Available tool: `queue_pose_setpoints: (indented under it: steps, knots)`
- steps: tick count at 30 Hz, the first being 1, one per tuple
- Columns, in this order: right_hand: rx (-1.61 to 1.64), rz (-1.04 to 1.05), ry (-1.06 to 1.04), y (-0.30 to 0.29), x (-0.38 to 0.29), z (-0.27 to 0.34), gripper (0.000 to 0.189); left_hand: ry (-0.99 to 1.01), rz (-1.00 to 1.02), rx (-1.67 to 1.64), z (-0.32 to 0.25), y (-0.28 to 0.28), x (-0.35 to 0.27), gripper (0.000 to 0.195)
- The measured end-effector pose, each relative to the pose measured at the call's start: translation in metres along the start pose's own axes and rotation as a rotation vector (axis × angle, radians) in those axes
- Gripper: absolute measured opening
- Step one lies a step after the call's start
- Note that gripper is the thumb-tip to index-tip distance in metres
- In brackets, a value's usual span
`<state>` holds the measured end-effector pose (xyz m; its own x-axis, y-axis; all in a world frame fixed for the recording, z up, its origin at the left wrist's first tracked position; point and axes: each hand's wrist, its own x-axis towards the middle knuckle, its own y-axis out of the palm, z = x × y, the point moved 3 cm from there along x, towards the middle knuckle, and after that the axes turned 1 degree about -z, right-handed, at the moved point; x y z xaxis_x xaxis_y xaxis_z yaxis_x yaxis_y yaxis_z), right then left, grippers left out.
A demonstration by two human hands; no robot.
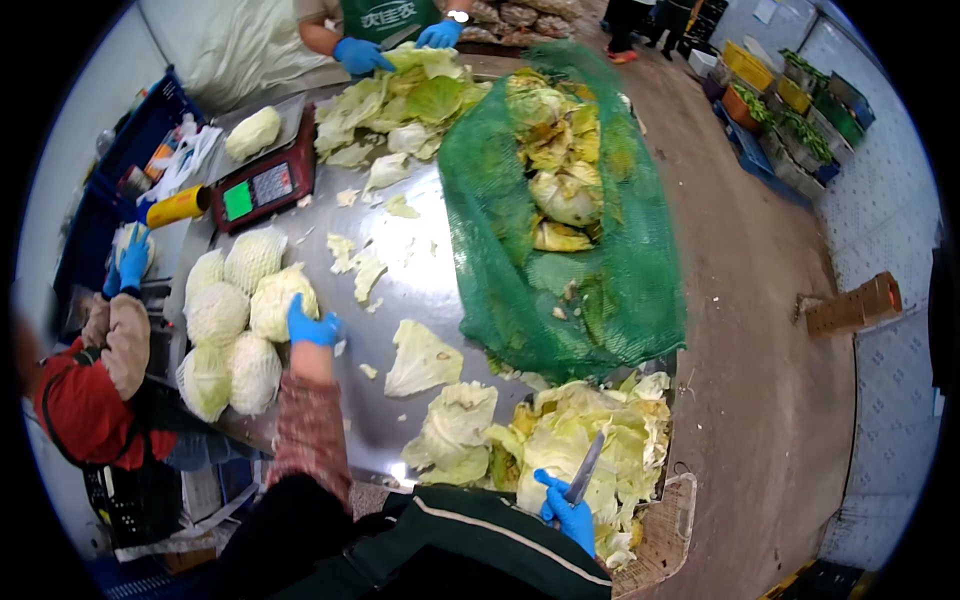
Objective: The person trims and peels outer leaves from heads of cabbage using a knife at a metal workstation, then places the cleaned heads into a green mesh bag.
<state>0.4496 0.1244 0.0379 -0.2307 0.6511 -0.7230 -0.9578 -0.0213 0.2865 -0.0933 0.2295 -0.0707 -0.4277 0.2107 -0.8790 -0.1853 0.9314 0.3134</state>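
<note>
My left hand (311,324), in a blue glove, touches the right side of a trimmed pale cabbage (279,306). Its fingers lie against the cabbage while the thumb sticks out to the right. That cabbage sits against a cluster of several cabbages, some in white foam nets (217,313). Near my body, my right hand (570,517) grips a knife (586,469), its blade pointing up and away from me. Beneath the knife lies a heap of loose cabbage leaves (622,442). Single leaves (424,358) are scattered on the metal table (375,300).
A green mesh sack (480,225) of untrimmed cabbages (566,196) covers the table's right side. A digital scale (266,184) bears one cabbage (253,133). Across the table, a person's gloved hands (364,56) are at a leaf pile; another person (90,397) handles a cabbage at left. A basket (667,525) stands below.
</note>
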Motion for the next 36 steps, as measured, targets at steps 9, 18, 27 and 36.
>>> queue_pose_setpoints:
  steps: [9, 18, 27, 36]
  knots:
    - [-0.198, 0.047, 0.048, 0.002, 0.017, 0.054, 0.04, 0.816, 1.255, 1.095, 0.245, 0.202, -0.124, 0.04]
    - [0.05, -0.163, 0.044, -0.008, 0.052, 0.107, 0.031, 1.508, 0.997, 1.851, 0.354, 0.392, -0.088, 0.071]
    - [0.016, -0.248, 0.068, -0.029, 0.075, 0.1, 0.025, 1.042, 0.979, 1.836, 0.328, 0.428, -0.101, 0.076]
    - [0.105, -0.213, -0.174, -0.033, 0.112, 0.128, 0.051, 0.901, 1.321, 1.266, 0.249, 0.191, -0.214, 0.04]
